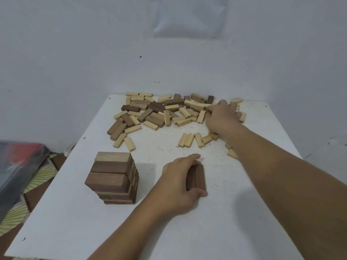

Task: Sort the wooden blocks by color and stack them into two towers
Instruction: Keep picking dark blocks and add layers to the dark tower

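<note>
A tower of dark brown blocks [114, 180] stands at the front left of the white table [75, 222], with one lighter block on its top. My left hand [178, 182] grips two dark blocks [197, 177] lying side by side on the table, right of the tower. A loose pile of light and dark blocks [159, 111] covers the far side. My right hand [222, 117] reaches into the pile's right end, fingers curled down among the blocks; what they hold is hidden. A few light blocks [189, 139] lie in a row near my right wrist.
A white wall rises right behind the table's far edge. Off the table's left edge lie a patterned cloth [37, 177] and a dark, red-tinted object [16, 162]. Bare tabletop stretches between the tower and the near edge.
</note>
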`<state>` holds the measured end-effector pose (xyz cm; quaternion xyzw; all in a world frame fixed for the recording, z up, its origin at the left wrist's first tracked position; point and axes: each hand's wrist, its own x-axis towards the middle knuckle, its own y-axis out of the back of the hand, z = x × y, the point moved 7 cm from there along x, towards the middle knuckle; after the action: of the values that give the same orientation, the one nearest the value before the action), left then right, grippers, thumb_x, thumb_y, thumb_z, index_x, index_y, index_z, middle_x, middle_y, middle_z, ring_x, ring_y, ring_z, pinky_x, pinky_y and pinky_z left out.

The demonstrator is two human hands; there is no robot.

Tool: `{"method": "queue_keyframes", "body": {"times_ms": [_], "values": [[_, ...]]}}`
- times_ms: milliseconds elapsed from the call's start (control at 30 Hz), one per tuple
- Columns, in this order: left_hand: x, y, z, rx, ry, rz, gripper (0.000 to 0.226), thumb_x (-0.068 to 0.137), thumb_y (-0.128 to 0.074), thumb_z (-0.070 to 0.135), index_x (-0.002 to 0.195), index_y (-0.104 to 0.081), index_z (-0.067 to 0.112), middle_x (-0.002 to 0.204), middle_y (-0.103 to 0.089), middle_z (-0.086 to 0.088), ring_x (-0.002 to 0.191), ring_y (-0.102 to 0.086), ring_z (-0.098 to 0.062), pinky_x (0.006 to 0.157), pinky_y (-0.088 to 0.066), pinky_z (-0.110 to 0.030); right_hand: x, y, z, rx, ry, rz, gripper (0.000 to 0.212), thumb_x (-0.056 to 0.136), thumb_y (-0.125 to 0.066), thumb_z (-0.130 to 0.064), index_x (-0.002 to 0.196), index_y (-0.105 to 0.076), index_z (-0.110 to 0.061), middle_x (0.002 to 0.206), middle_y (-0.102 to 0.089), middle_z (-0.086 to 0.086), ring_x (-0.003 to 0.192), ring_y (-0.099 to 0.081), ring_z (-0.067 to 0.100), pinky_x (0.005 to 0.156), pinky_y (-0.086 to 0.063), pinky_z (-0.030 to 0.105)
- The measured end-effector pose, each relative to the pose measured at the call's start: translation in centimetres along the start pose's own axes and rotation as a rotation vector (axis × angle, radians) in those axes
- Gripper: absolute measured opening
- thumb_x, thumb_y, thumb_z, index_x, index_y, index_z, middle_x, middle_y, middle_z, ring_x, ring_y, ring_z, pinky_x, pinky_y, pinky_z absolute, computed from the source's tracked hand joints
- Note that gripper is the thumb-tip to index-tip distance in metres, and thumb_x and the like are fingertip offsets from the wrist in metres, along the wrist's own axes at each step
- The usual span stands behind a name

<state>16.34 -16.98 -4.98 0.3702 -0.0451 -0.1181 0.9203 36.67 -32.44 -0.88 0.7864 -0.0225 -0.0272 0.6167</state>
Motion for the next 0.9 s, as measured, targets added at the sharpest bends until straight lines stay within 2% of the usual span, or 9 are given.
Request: {"method": "queue_keyframes", "body": {"times_ms": [67, 233, 367, 433, 500, 567, 700, 833, 900], "values": [[0.0, 0.0, -0.1, -0.005, 0.005, -0.008, 0.092, 0.079, -0.082, 0.051, 0.154, -0.028, 0.047, 0.146, -0.041, 0.025, 0.140, -0.033, -0.014, 0.112, -0.040, -0.041, 0.6, -0.5, -0.7, -0.048, -0.027, -0.036, 0.030, 0.095, -0.052, -0.028, 0.122, -0.064, -0.022, 0.130, -0.041, 0.006, 0.129, -0.029, 0.034, 0.101, -0.033, 0.050], [0.1, -0.2, -0.4, -0.018, 0.014, -0.019, 0.093, 0.078, -0.082, 0.052, 0.153, -0.029, 0.047, 0.144, -0.044, 0.025, 0.140, -0.034, -0.015, 0.112, -0.041, -0.044, 0.5, 0.0, -1.6, -0.090, -0.015, -0.002, 0.024, 0.083, -0.059, -0.012, 0.107, -0.065, -0.015, 0.119, -0.043, 0.005, 0.125, -0.032, 0.034, 0.100, -0.033, 0.049], [0.4, -0.3, -0.6, -0.033, 0.030, -0.029, 0.094, 0.075, -0.082, 0.053, 0.152, -0.029, 0.049, 0.141, -0.045, 0.025, 0.138, -0.037, -0.016, 0.110, -0.043, -0.046, -0.1, 0.6, -1.2, -0.017, 0.016, 0.034, 0.017, 0.083, -0.067, -0.010, 0.099, -0.067, -0.013, 0.095, -0.039, -0.001, 0.116, -0.037, 0.031, 0.094, -0.040, 0.044], [0.5, -0.3, -0.7, -0.045, 0.035, -0.027, 0.094, 0.074, -0.083, 0.051, 0.152, -0.030, 0.048, 0.140, -0.046, 0.026, 0.137, -0.038, -0.015, 0.109, -0.043, -0.045, -0.5, 0.5, -1.3, -0.064, 0.062, 0.036, 0.014, 0.080, -0.066, -0.010, 0.093, -0.069, -0.015, 0.098, -0.048, 0.000, 0.112, -0.038, 0.029, 0.087, -0.038, 0.042], [0.5, -0.3, -0.8, -0.055, 0.042, -0.031, 0.094, 0.074, -0.084, 0.049, 0.151, -0.031, 0.048, 0.139, -0.046, 0.027, 0.136, -0.038, -0.015, 0.109, -0.044, -0.044, -1.1, 0.4, -1.2, -0.077, 0.090, 0.030, 0.012, 0.080, -0.066, -0.012, 0.091, -0.068, -0.017, 0.094, -0.051, 0.002, 0.113, -0.039, 0.028, 0.090, -0.041, 0.044], [0.5, -0.3, -0.8, -0.056, 0.043, -0.032, 0.094, 0.074, -0.085, 0.048, 0.151, -0.032, 0.047, 0.138, -0.047, 0.027, 0.135, -0.039, -0.015, 0.109, -0.044, -0.043, -1.8, 0.4, -1.0, -0.054, 0.095, 0.012, 0.014, 0.079, -0.065, -0.014, 0.092, -0.065, -0.016, 0.084, -0.044, 0.000, 0.114, -0.043, 0.029, 0.095, -0.044, 0.047], [0.5, -0.2, -0.8, -0.063, 0.046, -0.028, 0.093, 0.073, -0.086, 0.048, 0.151, -0.033, 0.047, 0.137, -0.048, 0.027, 0.134, -0.041, -0.013, 0.108, -0.045, -0.041, -3.5, 1.7, -0.4, 0.148, 0.058, 0.074, 0.016, 0.074, -0.066, -0.019, 0.088, -0.063, -0.014, 0.088, -0.060, 0.004, 0.102, -0.056, 0.030, 0.088, -0.052, 0.046], [0.5, -0.1, -0.7, -0.061, 0.033, -0.019, 0.093, 0.074, -0.086, 0.047, 0.151, -0.034, 0.044, 0.137, -0.050, 0.025, 0.134, -0.041, -0.012, 0.109, -0.043, -0.038, -7.1, 3.8, 1.9, 0.393, -0.055, 0.175, 0.035, 0.075, -0.068, -0.018, 0.108, -0.057, -0.016, 0.090, -0.056, 0.000, 0.086, -0.061, 0.027, 0.076, -0.055, 0.039], [0.4, -0.1, -0.8, -0.062, 0.033, -0.015, 0.093, 0.074, -0.086, 0.048, 0.151, -0.034, 0.046, 0.137, -0.049, 0.026, 0.134, -0.040, -0.012, 0.108, -0.042, -0.037, -10.4, 4.1, 3.1, 0.481, -0.089, 0.201, 0.031, 0.084, -0.071, -0.030, 0.111, -0.057, -0.023, 0.092, -0.062, 0.000, 0.079, -0.063, 0.022, 0.073, -0.055, 0.037]]}}
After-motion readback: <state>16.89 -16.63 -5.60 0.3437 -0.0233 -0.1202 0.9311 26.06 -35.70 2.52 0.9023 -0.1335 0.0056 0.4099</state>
